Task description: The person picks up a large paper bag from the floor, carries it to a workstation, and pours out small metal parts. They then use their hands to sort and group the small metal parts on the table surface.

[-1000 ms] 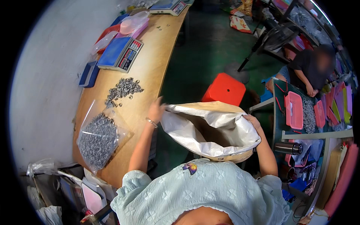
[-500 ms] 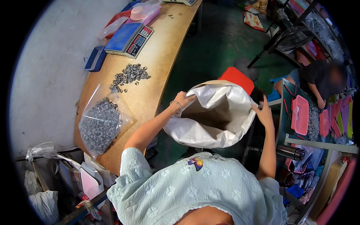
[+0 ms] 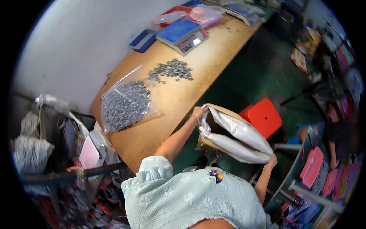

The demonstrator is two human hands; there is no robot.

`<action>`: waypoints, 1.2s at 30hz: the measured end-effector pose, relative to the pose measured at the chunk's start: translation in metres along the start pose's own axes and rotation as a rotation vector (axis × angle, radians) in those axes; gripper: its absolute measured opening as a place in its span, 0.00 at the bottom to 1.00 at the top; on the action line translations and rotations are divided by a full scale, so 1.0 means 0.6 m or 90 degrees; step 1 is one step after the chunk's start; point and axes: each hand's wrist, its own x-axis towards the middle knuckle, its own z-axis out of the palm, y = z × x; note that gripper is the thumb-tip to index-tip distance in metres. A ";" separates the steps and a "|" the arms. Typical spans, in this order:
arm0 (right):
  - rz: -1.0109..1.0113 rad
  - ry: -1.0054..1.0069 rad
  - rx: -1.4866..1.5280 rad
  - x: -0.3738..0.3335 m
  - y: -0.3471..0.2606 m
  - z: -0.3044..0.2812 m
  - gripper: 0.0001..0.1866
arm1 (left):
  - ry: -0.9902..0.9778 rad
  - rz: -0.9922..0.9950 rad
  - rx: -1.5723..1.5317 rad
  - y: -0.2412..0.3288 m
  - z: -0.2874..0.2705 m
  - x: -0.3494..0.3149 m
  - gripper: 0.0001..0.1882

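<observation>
A large sack (image 3: 238, 131), white inside and brown outside, hangs in front of me with its mouth drawn into a long slit. My left hand (image 3: 198, 112), with a bracelet at the wrist, is closed on the rim at the sack's left corner. At the opposite corner my right hand (image 3: 271, 162) grips the rim. The sack's inside is dark, and I cannot see what it holds. On the wooden table (image 3: 152, 143) to my left lies a clear plastic bag (image 3: 127, 103) full of small grey metal parts. Beside it is a loose pile of similar parts (image 3: 171, 70).
A red stool (image 3: 263, 117) stands just beyond the sack. On the table's far part are a blue-topped scale (image 3: 181, 36) and a blue tray (image 3: 144, 41). At right, a person (image 3: 341, 139) sits by a bench with a pink tray (image 3: 312, 166). Clutter fills the lower left.
The sack's wide round mouth has been pulled into a narrow slit, and its right end has dropped lower. My right hand now grips the rim. My view has turned, shifting the table rightward.
</observation>
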 end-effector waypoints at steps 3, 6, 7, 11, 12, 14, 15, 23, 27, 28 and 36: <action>-0.099 -0.123 -0.056 0.014 0.032 -0.012 0.18 | 0.116 0.166 0.369 -0.043 -0.027 0.013 0.18; -0.056 -0.197 -0.045 -0.013 0.002 -0.015 0.19 | 0.115 0.227 0.784 0.005 -0.007 -0.045 0.44; -0.046 -0.233 -0.033 -0.012 0.005 -0.012 0.20 | 0.075 0.324 0.873 0.005 -0.009 -0.059 0.46; 0.002 -0.266 -0.036 -0.029 -0.015 0.008 0.21 | -0.197 0.287 0.961 0.032 0.027 -0.149 0.50; 0.001 -0.286 -0.041 -0.029 -0.017 0.011 0.21 | -0.238 0.288 0.974 0.037 0.033 -0.161 0.50; 0.011 -0.310 -0.047 -0.027 -0.022 0.014 0.21 | -0.250 0.333 0.927 0.011 0.032 -0.147 0.45; 0.023 -0.315 -0.045 -0.024 -0.024 0.015 0.21 | -0.279 0.347 0.874 -0.008 0.022 -0.132 0.43; -0.095 -0.333 -0.100 -0.032 -0.032 0.028 0.20 | -0.195 0.523 0.706 -0.025 0.000 -0.118 0.13; -0.051 -0.105 -0.024 -0.099 -0.064 0.055 0.34 | -0.073 0.477 0.702 -0.001 0.044 -0.115 0.12; -0.033 -0.145 0.021 -0.090 -0.051 0.055 0.33 | -0.049 0.487 0.688 -0.004 0.052 -0.106 0.12; 0.095 -0.214 0.059 -0.159 0.007 0.135 0.31 | -0.013 0.409 0.666 0.019 0.093 -0.117 0.13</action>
